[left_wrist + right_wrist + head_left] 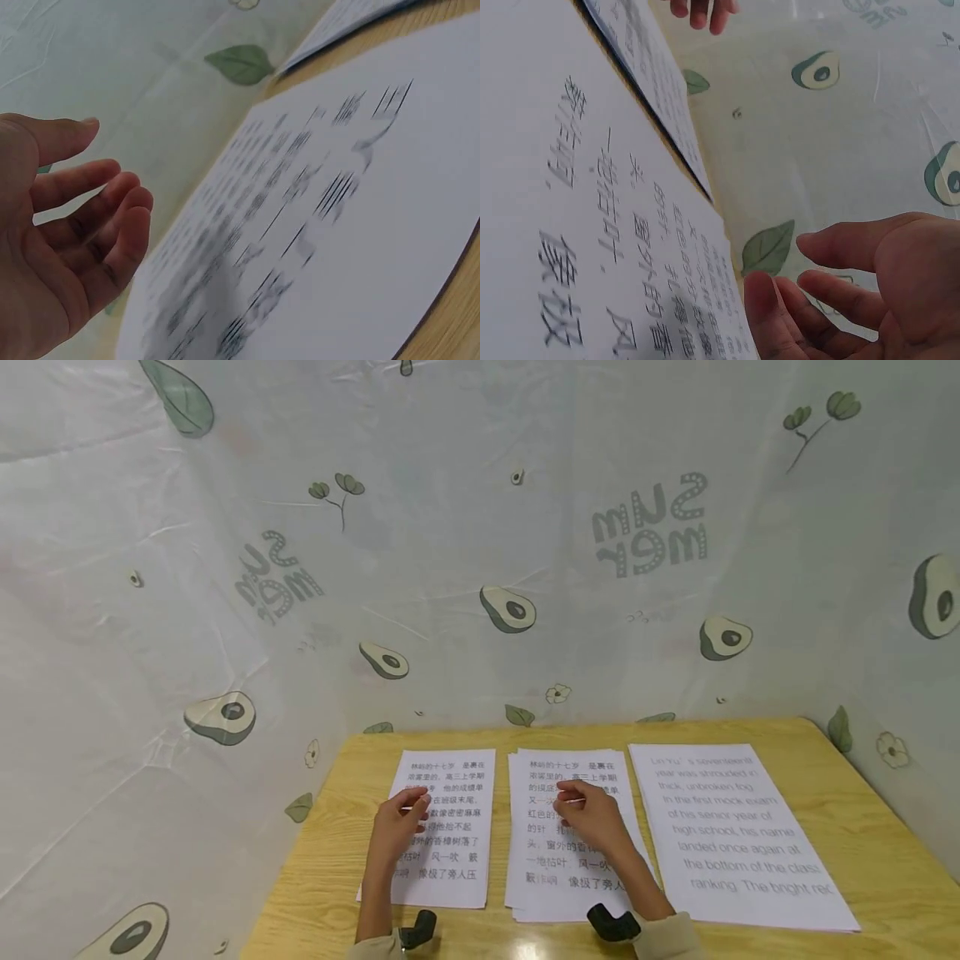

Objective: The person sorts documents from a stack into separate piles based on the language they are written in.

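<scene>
My left hand (pixel 399 820) hovers over the left stack of printed paper (pixel 450 893). In the left wrist view that hand (pixel 79 232) has loosely bent fingers and thumb apart, with nothing between them. Over the middle paper stack (pixel 555 906) is my right hand (pixel 592 817), its fingers relaxed and slightly bent. The right wrist view shows the right hand (pixel 855 292) holding nothing, a gap between thumb and fingers. Both stacks carry large Chinese text, partly covered by the hands and their shadows.
A third paper stack (pixel 738 835) with English text lies on the right of the wooden table (pixel 300 893). Behind and beside the table hangs a pale curtain (pixel 450 527) printed with avocados and leaves. Black wrist devices (pixel 613 923) sit by the cuffs.
</scene>
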### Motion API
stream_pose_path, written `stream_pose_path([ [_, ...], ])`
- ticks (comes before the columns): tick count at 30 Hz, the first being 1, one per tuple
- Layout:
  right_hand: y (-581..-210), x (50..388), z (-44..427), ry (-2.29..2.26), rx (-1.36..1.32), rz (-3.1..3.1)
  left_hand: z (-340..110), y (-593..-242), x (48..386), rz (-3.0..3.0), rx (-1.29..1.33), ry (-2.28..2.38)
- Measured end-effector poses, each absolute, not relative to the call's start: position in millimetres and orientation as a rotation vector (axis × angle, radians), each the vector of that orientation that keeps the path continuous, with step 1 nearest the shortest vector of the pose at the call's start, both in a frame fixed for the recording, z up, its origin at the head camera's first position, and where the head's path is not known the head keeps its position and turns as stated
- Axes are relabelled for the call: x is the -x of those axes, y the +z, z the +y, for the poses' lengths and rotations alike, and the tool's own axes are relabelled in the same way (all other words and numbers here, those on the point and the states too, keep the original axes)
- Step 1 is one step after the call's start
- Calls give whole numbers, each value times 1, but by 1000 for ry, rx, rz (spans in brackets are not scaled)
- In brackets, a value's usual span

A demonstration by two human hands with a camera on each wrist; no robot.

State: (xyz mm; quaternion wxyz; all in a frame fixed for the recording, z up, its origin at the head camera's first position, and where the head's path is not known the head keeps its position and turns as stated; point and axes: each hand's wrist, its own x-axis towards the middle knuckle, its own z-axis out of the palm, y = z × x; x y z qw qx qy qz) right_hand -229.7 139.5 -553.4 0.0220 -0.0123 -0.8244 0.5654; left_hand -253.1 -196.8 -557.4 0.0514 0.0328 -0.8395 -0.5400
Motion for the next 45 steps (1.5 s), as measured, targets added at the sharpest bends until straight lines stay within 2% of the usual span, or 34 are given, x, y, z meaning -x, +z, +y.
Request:
stream_pose_path([
  [17,-547,220,239,1439,112,-2816,-119,-571,257,-2628,9,-1763],
  [24,-538,224,245,1425,144,-2902,-102,-568,262,-2652,5,-1767],
  [30,-547,214,249,1465,173,-2947,-90,-577,259,-2696,70,-1758],
  [45,-559,220,241,1309,101,-2962,-76,-586,256,-2819,182,-1351],
])
